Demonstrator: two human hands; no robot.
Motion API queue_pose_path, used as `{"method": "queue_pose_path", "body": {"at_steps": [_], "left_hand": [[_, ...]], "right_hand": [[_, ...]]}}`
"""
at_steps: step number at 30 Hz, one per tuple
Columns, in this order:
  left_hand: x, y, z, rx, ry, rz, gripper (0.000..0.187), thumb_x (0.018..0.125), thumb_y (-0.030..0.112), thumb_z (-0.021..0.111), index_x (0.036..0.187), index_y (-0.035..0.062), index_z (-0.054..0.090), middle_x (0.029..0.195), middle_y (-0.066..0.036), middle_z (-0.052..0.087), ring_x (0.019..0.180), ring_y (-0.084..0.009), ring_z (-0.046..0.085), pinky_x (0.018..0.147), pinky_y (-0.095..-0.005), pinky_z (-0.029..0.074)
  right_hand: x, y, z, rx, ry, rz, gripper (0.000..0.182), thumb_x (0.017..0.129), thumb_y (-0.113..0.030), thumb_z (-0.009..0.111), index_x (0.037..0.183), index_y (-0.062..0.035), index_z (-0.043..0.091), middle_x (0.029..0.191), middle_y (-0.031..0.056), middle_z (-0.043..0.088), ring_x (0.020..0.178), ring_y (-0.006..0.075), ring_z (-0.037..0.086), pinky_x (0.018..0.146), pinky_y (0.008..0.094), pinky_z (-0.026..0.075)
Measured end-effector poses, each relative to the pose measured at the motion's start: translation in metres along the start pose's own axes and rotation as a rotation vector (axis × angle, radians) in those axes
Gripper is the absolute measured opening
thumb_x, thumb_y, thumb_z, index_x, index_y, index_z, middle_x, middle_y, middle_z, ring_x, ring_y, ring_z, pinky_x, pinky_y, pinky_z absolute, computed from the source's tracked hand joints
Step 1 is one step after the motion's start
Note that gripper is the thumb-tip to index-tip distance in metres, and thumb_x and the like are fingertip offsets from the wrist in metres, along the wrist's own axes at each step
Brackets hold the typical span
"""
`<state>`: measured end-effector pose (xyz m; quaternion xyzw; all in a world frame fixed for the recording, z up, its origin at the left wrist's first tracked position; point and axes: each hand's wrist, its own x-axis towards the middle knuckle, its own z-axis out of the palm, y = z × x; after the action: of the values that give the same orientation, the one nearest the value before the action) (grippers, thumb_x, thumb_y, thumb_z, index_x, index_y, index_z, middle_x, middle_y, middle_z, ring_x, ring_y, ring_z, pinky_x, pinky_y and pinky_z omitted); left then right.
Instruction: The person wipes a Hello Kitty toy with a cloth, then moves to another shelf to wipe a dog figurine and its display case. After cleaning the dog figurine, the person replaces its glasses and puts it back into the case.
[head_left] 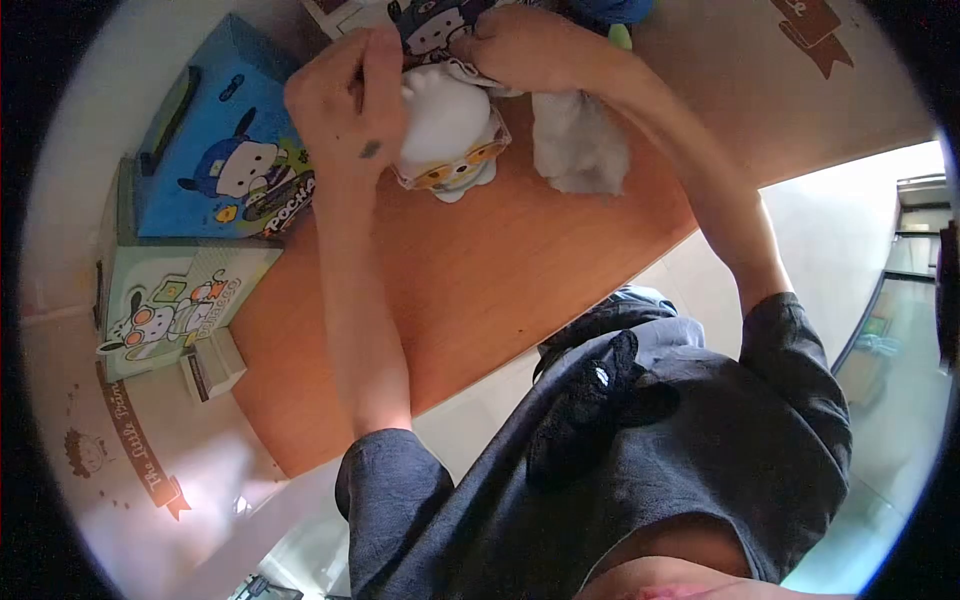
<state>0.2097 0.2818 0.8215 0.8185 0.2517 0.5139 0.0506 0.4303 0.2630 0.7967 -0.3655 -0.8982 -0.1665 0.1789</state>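
Note:
My left hand [348, 105] is closed, its fingers curled, beside a rounded white object [445, 115]. What those fingers hold, if anything, is hidden. At its lower end this object carries a cartoon face with orange goggles [460, 172]. Beyond it, my right hand [530, 48] has bent fingers pressed together at a bunched white edge [470, 75] and a dark item with a cartoon dog print [432, 28]. Exactly what the right fingers grip cannot be made out. Below the right wrist lies a crumpled whitish cloth or tissue [580, 145].
A blue cartoon-printed box [215, 150] stands left of my left hand, with a pale green one [180, 300] below it. A small white box [214, 366] sits at the left edge of the brown tabletop [480, 300]. Something blue [612, 10] is at the top.

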Motion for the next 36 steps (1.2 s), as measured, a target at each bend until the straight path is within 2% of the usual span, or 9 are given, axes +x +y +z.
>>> {"method": "queue_pose_path", "body": {"at_steps": [2,4,10,13,17,19,23,25,36], "left_hand": [[-0.001,-0.008,0.0,0.068,0.001,0.033,0.03,0.098,0.02,0.054,0.077,0.0003,0.063,0.064,-0.011,0.06,0.055,-0.0238,0.058,0.053,-0.0344,0.044],[-0.003,-0.014,-0.001,0.133,0.001,0.061,0.033,0.098,0.021,0.053,0.074,0.0004,0.063,0.063,-0.011,0.061,0.056,-0.022,0.058,0.054,-0.0343,0.044],[-0.003,-0.006,0.0,0.028,0.013,-0.196,0.039,0.099,0.026,0.053,0.069,0.0012,0.059,0.062,-0.009,0.061,0.057,-0.0185,0.056,0.058,-0.0345,0.045],[-0.003,-0.004,0.0,-0.023,0.003,-0.19,0.041,0.099,0.029,0.054,0.068,0.0013,0.058,0.061,-0.007,0.058,0.056,-0.0168,0.052,0.057,-0.033,0.042],[-0.004,-0.003,-0.001,-0.014,0.022,-0.23,0.042,0.1,0.029,0.055,0.068,0.0014,0.056,0.059,-0.005,0.055,0.055,-0.0151,0.048,0.057,-0.0327,0.039],[-0.003,-0.003,-0.001,0.023,0.011,-0.249,0.042,0.1,0.029,0.055,0.068,0.0014,0.056,0.06,-0.005,0.055,0.055,-0.0151,0.047,0.056,-0.0329,0.039],[-0.003,0.003,0.001,-0.061,0.041,-0.236,0.041,0.1,0.029,0.055,0.071,0.0012,0.06,0.061,-0.005,0.057,0.055,-0.0153,0.048,0.056,-0.0332,0.038],[-0.002,0.006,0.001,-0.093,0.056,-0.215,0.041,0.101,0.029,0.055,0.072,0.0009,0.061,0.062,-0.006,0.058,0.055,-0.0154,0.049,0.056,-0.0333,0.038],[-0.001,0.004,0.001,-0.102,0.078,-0.264,0.04,0.101,0.024,0.048,0.071,0.0007,0.06,0.064,-0.007,0.059,0.055,-0.0199,0.051,0.055,-0.032,0.039]], "right_hand": [[-0.002,-0.007,0.001,-0.001,0.128,0.001,0.031,0.097,-0.016,0.056,0.079,0.0061,0.067,0.076,0.0246,0.067,0.065,0.0391,0.067,0.054,0.049,0.052],[-0.003,-0.024,-0.001,0.346,0.194,0.587,0.029,0.098,-0.013,0.053,0.082,0.0058,0.067,0.075,0.024,0.067,0.058,0.0379,0.064,0.05,0.0453,0.05],[-0.014,-0.028,0.034,0.314,0.889,0.191,0.031,0.102,-0.016,0.051,0.08,0.0041,0.06,0.071,0.0197,0.062,0.051,0.0311,0.057,0.044,0.0417,0.045],[-0.012,-0.021,0.047,0.216,0.99,0.098,0.028,0.103,-0.014,0.05,0.085,0.0047,0.062,0.069,0.0169,0.059,0.051,0.0285,0.055,0.045,0.0392,0.043],[-0.031,-0.029,0.05,0.399,0.752,0.291,0.02,0.101,-0.011,0.054,0.093,0.005,0.064,0.071,0.0139,0.059,0.057,0.0271,0.057,0.051,0.0337,0.046],[-0.03,-0.033,0.051,0.498,0.747,0.422,0.039,0.107,-0.031,0.044,0.088,-0.0019,0.061,0.071,0.0172,0.057,0.06,0.0375,0.056,0.055,0.0413,0.046],[-0.029,-0.04,0.041,0.554,0.702,0.467,0.039,0.109,-0.031,0.041,0.09,-0.0013,0.057,0.07,0.0159,0.052,0.059,0.0351,0.052,0.057,0.0394,0.043],[-0.027,-0.037,0.042,0.478,0.779,0.411,0.022,0.1,-0.023,0.056,0.089,-0.0048,0.063,0.071,0.0148,0.056,0.061,0.038,0.057,0.058,0.0437,0.049],[-0.029,-0.038,0.04,0.675,0.692,0.496,0.025,0.102,-0.022,0.055,0.087,-0.002,0.058,0.068,0.0169,0.053,0.058,0.0366,0.051,0.056,0.0434,0.045]]}}
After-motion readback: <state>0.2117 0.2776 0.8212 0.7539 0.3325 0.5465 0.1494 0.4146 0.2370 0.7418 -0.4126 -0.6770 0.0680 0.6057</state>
